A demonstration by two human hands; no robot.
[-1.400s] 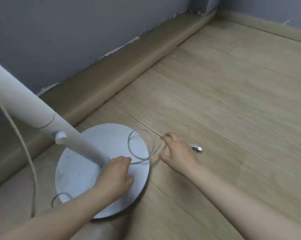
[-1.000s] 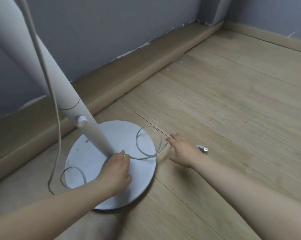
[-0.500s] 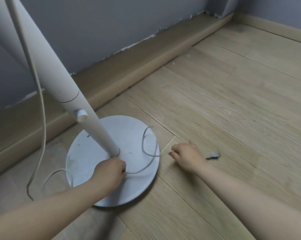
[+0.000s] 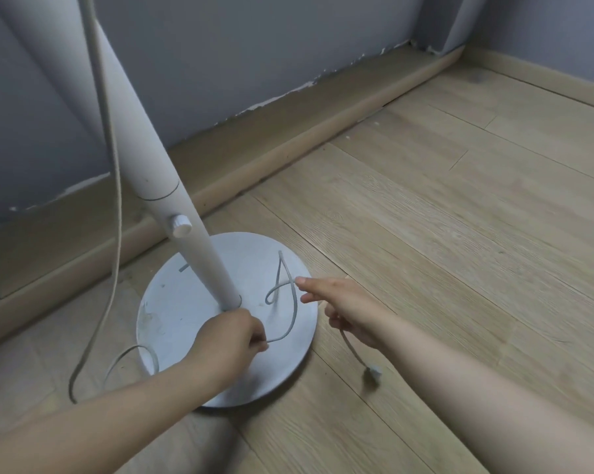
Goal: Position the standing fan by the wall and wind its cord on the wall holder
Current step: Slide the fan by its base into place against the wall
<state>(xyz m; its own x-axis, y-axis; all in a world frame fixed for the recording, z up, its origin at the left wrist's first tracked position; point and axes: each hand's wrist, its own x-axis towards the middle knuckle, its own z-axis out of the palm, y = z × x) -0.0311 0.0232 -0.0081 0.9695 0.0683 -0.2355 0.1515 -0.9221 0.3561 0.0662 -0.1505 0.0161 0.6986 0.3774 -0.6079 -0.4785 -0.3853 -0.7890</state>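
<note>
The white fan pole [image 4: 159,186] rises from its round grey-white base [image 4: 186,323], which stands on the wood floor close to the skirting. My left hand [image 4: 230,340] grips the thin grey cord [image 4: 290,319] beside the foot of the pole. From there the cord curls in a loop over the base to my right hand [image 4: 347,311], which pinches it with the fingertips. The free end drops under that hand to the plug [image 4: 373,372], just above the floor. Another stretch of the cord [image 4: 112,186] hangs down left of the pole and bends on the floor. No wall holder is visible.
A grey wall [image 4: 254,56] with a wooden skirting ledge [image 4: 288,121] runs behind the fan to a corner at the upper right. Light wood flooring [image 4: 459,234] spreads to the right and front of the base.
My right hand has lifted off the floor toward the base with the cord, so the plug now dangles below it. The loop over the base has narrowed. My left hand stays at the pole's foot.
</note>
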